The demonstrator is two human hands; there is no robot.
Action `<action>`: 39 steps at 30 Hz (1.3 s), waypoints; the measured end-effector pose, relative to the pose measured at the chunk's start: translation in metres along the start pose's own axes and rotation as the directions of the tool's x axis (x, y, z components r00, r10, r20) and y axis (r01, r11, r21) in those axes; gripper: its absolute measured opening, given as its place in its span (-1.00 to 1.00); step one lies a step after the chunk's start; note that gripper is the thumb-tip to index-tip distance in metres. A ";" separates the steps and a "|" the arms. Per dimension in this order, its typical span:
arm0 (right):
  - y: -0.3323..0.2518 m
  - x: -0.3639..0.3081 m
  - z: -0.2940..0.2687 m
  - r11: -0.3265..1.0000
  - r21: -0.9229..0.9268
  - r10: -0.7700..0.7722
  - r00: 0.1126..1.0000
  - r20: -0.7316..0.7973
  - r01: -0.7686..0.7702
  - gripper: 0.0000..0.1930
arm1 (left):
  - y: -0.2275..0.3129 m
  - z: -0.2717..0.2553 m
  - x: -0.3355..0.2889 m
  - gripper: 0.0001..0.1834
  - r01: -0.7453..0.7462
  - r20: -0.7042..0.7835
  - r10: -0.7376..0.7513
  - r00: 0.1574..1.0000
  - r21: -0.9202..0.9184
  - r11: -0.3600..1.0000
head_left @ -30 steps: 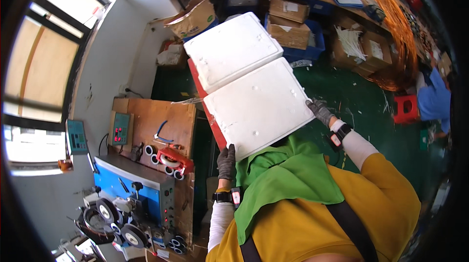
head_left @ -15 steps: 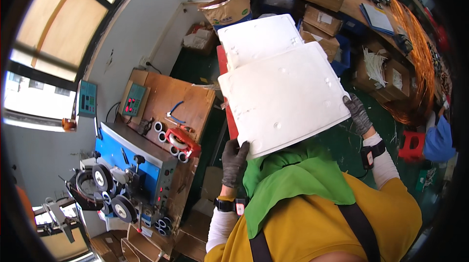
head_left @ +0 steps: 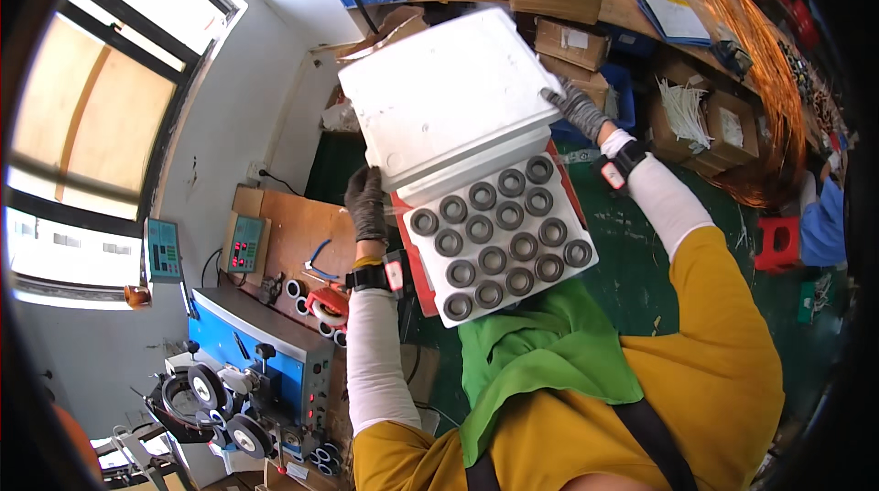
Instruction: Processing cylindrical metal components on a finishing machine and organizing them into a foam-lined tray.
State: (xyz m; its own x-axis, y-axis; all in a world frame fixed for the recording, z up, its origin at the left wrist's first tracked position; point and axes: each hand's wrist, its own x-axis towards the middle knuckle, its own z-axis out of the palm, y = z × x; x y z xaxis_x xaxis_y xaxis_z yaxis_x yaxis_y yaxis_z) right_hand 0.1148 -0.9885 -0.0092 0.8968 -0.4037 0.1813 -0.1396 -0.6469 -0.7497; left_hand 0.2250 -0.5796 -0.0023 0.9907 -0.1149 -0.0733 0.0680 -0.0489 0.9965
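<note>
Left hand [head_left: 368, 202] gripped the lid [head_left: 449, 93], upper centre; right hand [head_left: 579, 109] too. A slip could have jarred the rings [head_left: 503, 261].

A white foam panel [head_left: 449, 93], flat and rectangular with shallow round dents, is held slantwise off the far side of a white foam tray [head_left: 504, 239], partly covering another white foam piece [head_left: 478, 161] just beyond it. The tray lies uncovered, face up and turned at an angle, with dark grey rings [head_left: 523, 257] set flat in staggered rows, apart from one another, their round centres open.
</note>
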 end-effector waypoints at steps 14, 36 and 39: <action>0.062 -0.017 0.049 0.965 0.138 0.193 0.960 0.203 -0.223 -0.50 | -0.078 0.007 0.007 -0.45 -0.012 0.197 0.015 0.980 -0.016 1.000; 0.047 -0.096 0.075 0.979 -0.204 0.009 0.987 0.161 0.024 -0.56 | -0.101 0.005 -0.053 -0.50 -0.190 0.226 0.043 0.973 0.689 0.699; 0.013 -0.099 0.081 0.972 -0.233 0.037 0.963 0.267 0.027 -0.45 | -0.082 0.044 -0.062 -0.42 -0.163 0.233 -0.080 0.969 0.851 0.499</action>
State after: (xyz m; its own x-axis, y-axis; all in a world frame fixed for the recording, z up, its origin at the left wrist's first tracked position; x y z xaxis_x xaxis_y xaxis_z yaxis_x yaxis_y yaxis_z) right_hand 0.0584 -0.9048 -0.0884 0.9705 -0.2398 -0.0231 -0.2090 -0.7904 -0.5758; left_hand 0.1531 -0.6118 -0.0816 0.9272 -0.3386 -0.1602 -0.2283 -0.8500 0.4748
